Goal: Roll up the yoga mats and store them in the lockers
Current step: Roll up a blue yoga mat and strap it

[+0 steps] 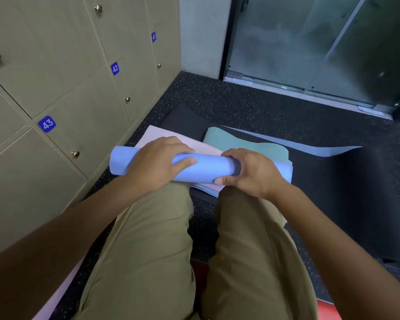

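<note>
Setting: gym or yoga-studio locker area. Evidence: bank of beige lockers (pixel 56 72) along the left wall, round metal knobs (pixel 75 154), blue number plates (pixel 47 123) reading 43, 42, 41. Floor (pixel 252 105) is black speckled rubber, the sports-flooring type. Several yoga mats (pixel 238 139) in pink, green, blue and black lie on it. Frosted glass sliding door (pixel 310 42) in a dark frame at the far end.

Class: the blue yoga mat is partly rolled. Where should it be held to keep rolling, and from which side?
Probably grip the rolled blue mat from above, near both ends. It lies crosswise as a long cylinder, as the left hand and right hand show, with its unrolled tail trailing away.
</note>
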The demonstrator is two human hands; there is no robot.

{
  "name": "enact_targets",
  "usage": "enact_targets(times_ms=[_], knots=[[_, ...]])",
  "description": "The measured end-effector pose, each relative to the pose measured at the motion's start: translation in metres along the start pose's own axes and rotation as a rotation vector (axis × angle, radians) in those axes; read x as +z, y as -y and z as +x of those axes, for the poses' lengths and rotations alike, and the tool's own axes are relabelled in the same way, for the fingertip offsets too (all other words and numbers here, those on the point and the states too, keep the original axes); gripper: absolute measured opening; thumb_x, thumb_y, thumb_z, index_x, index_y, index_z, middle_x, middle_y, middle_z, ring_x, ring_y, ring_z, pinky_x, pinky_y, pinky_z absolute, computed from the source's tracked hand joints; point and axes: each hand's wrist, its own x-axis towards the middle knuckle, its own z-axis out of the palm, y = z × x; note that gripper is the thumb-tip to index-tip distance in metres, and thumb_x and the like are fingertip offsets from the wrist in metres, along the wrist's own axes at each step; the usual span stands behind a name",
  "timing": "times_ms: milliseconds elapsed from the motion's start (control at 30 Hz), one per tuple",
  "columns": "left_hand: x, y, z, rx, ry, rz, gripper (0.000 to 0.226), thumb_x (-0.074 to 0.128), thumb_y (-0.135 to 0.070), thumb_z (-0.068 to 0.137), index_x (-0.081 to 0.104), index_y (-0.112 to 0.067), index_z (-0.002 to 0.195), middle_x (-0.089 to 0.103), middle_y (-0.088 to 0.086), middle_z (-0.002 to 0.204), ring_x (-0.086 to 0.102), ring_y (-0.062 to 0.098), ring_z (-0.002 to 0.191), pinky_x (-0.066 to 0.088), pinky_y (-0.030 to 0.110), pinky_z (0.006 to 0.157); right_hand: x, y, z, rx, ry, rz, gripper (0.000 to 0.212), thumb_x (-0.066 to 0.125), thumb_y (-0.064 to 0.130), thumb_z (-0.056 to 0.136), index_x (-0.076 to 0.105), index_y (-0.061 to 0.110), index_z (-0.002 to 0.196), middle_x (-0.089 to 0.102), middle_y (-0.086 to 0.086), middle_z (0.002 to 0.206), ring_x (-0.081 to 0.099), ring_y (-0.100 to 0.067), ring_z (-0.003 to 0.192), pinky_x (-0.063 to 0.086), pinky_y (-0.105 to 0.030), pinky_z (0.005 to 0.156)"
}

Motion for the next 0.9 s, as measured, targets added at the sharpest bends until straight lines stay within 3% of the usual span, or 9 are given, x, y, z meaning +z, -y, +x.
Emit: enact_targets(times_ms=[167,300,467,533,700,900], knots=[[0.008,0.014,-0.011,0.15,-0.017,0.376,0.078,0.037,-0.075,0.089,0.063,-0.019,0.137,0.065,0.003,0.115,0.059,0.029,0.096,0.049,0.042,0.082,-0.007,-0.007,0.018,0.039,0.148,0.039,0.05,0.071,0.068,0.081,0.062,0.036,0.119,0.066,0.013,0.11,0.058,-0.015,0.1,0.045,-0.034,0.084],[0.015,0.019,-0.005,0.177,-0.015,0.482,0.097,0.039,-0.091,0.075,0.064,-0.014,0.128,0.065,0.004,0.105,0.059,0.029,0.087,0.05,0.042,0.076,-0.009,-0.011,0.03,0.052,0.232,0.04,0.05,0.063,0.072,0.085,0.061,0.036,0.119,0.066,0.01,0.111,0.059,-0.019,0.103,0.048,-0.038,0.091],[0.017,0.017,0.011,0.125,0.061,0.505,0.094,0.035,-0.097,0.07,0.064,-0.02,0.116,0.063,-0.002,0.095,0.06,0.026,0.085,0.041,0.036,0.068,-0.009,-0.01,0.031,0.064,0.24,-0.062,0.052,0.043,0.076,0.092,0.061,0.03,0.109,0.063,0.005,0.099,0.056,-0.022,0.094,0.04,-0.036,0.078],[0.016,0.016,0.019,0.088,0.121,0.523,0.091,0.032,-0.099,0.069,0.062,-0.026,0.114,0.063,-0.006,0.096,0.062,0.023,0.088,0.034,0.035,0.067,-0.007,-0.01,0.028,0.037,0.177,-0.156,0.056,0.034,0.077,0.093,0.06,0.028,0.103,0.061,0.002,0.091,0.057,-0.024,0.093,0.042,-0.038,0.076],[0.013,0.021,0.039,0.049,0.243,0.484,0.085,0.02,-0.099,0.067,0.057,-0.03,0.099,0.063,-0.007,0.087,0.06,0.022,0.078,0.045,0.039,0.068,0.013,-0.022,0.019,-0.031,-0.111,-0.409,0.083,0.008,0.081,0.09,0.061,0.022,0.112,0.062,-0.001,0.095,0.059,-0.026,0.091,0.043,-0.039,0.079],[0.01,0.02,0.056,-0.006,0.407,0.425,0.074,0.034,-0.099,0.072,0.058,-0.03,0.088,0.059,-0.009,0.074,0.058,0.021,0.073,0.046,0.038,0.07,0.029,-0.036,0.02,-0.039,-0.207,-0.478,0.085,0.008,0.084,0.089,0.06,0.019,0.101,0.062,-0.003,0.082,0.057,-0.028,0.076,0.045,-0.041,0.073]])
